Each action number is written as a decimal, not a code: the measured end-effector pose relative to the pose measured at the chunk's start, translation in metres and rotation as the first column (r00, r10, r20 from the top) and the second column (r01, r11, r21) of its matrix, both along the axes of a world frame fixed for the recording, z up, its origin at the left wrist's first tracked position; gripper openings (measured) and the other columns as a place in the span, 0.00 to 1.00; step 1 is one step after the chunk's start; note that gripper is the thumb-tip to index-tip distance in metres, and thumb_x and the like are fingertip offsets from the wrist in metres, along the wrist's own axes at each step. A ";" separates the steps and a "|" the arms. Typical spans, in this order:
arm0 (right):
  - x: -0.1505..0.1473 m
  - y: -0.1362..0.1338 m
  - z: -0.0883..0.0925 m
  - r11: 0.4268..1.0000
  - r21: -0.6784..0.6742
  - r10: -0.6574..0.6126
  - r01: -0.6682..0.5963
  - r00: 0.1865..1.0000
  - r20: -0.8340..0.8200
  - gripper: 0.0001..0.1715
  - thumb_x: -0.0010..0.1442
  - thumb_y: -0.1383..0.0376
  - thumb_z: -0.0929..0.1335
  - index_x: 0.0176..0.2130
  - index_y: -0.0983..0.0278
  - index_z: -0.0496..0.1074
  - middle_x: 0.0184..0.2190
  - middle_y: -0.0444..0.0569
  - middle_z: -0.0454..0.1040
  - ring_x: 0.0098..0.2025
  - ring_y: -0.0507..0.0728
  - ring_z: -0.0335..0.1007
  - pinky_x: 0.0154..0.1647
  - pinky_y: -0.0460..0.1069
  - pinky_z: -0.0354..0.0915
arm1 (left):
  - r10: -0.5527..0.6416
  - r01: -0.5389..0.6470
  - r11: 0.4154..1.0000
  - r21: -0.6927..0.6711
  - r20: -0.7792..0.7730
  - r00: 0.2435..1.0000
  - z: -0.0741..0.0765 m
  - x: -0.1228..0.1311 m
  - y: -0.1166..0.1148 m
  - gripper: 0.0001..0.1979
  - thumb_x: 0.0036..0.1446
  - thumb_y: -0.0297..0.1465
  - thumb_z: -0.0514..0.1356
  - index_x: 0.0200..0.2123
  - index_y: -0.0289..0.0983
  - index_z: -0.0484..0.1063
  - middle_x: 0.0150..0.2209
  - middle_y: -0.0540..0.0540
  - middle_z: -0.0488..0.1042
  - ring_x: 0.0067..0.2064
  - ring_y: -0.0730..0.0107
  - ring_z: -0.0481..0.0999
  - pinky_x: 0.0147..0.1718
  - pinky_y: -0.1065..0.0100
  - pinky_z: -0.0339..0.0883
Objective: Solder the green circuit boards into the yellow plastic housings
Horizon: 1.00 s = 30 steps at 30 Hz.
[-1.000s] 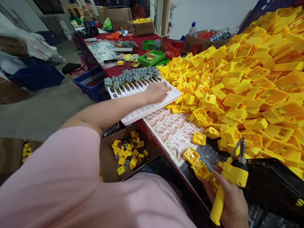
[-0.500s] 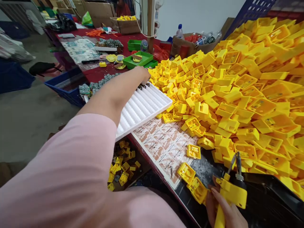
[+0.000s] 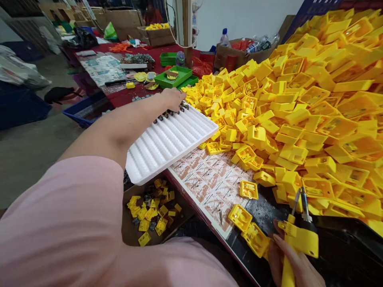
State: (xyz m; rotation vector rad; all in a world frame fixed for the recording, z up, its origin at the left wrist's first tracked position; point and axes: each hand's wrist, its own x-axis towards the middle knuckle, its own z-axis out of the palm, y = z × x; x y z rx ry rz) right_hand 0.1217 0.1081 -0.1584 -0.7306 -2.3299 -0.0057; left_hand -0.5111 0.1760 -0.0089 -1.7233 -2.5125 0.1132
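Observation:
My left hand (image 3: pixel 173 99) reaches over the far end of a white ridged foam tray (image 3: pixel 170 147). Its fingers are bent together at a row of small dark parts (image 3: pixel 167 114); whatever they pinch is hidden. At the lower right, my right hand (image 3: pixel 290 259) is closed around a yellow-handled tool (image 3: pixel 287 273) with a slim metal tip. A yellow plastic piece (image 3: pixel 303 239) lies across that tool. Beside it stands a dark tool with a metal tip (image 3: pixel 305 205). Open yellow plastic casings (image 3: pixel 255 240) lie against my right fingers.
A large heap of yellow casings (image 3: pixel 299 119) fills the right side. Below the table edge, a cardboard box (image 3: pixel 128 231) holds more yellow pieces. Green trays (image 3: pixel 176 77) stand behind my left hand, near a wooden post (image 3: pixel 188 48). A blue crate (image 3: pixel 86 109) is at left.
The view has shifted slightly, and my left forearm sits lower and further left, uncovering more of the tray and the dark parts. My right hand keeps its hold on the yellow-handled tool.

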 end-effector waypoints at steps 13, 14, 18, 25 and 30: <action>-0.014 0.001 0.011 0.984 0.153 0.080 -0.087 0.995 0.050 0.17 0.72 0.65 0.67 0.58 0.64 0.72 0.34 0.47 0.83 0.27 0.54 0.79 0.29 0.44 0.72 | -0.002 -0.019 0.816 0.578 0.037 0.999 0.008 0.031 -0.031 0.13 0.67 0.23 0.59 0.52 0.38 0.75 0.55 0.49 0.74 0.55 0.69 0.65 0.58 0.63 0.63; -0.016 0.000 0.013 0.985 0.147 0.087 -0.092 0.995 0.044 0.14 0.72 0.65 0.67 0.55 0.64 0.73 0.35 0.48 0.83 0.27 0.53 0.79 0.30 0.44 0.72 | 0.024 -0.046 0.799 0.599 0.044 0.999 0.019 0.036 -0.030 0.14 0.66 0.21 0.59 0.53 0.36 0.74 0.56 0.49 0.74 0.55 0.71 0.65 0.61 0.63 0.62; -0.025 -0.002 0.025 0.987 0.135 0.083 -0.084 0.996 0.016 0.09 0.72 0.66 0.67 0.50 0.63 0.74 0.34 0.47 0.82 0.26 0.52 0.78 0.30 0.43 0.72 | -0.041 -0.136 0.711 0.690 0.235 0.971 0.068 0.077 -0.037 0.11 0.65 0.21 0.64 0.51 0.30 0.76 0.50 0.49 0.81 0.50 0.75 0.71 0.59 0.66 0.67; -0.035 -0.006 0.040 0.987 0.152 0.065 -0.062 0.998 -0.017 0.12 0.66 0.71 0.71 0.50 0.62 0.75 0.31 0.44 0.81 0.24 0.51 0.75 0.29 0.45 0.69 | -0.193 -0.085 0.954 0.288 0.804 0.562 0.056 0.203 -0.051 0.12 0.60 0.12 0.61 0.43 0.27 0.79 0.38 0.45 0.82 0.34 0.81 0.72 0.42 0.67 0.71; -0.029 -0.007 0.034 0.991 0.129 0.026 -0.028 1.000 0.018 0.18 0.65 0.70 0.72 0.54 0.59 0.73 0.33 0.44 0.80 0.28 0.53 0.75 0.34 0.46 0.71 | 0.060 -0.107 0.994 -0.028 0.951 0.304 -0.002 0.267 -0.057 0.17 0.67 0.18 0.55 0.54 0.35 0.77 0.43 0.43 0.81 0.31 0.76 0.74 0.33 0.65 0.73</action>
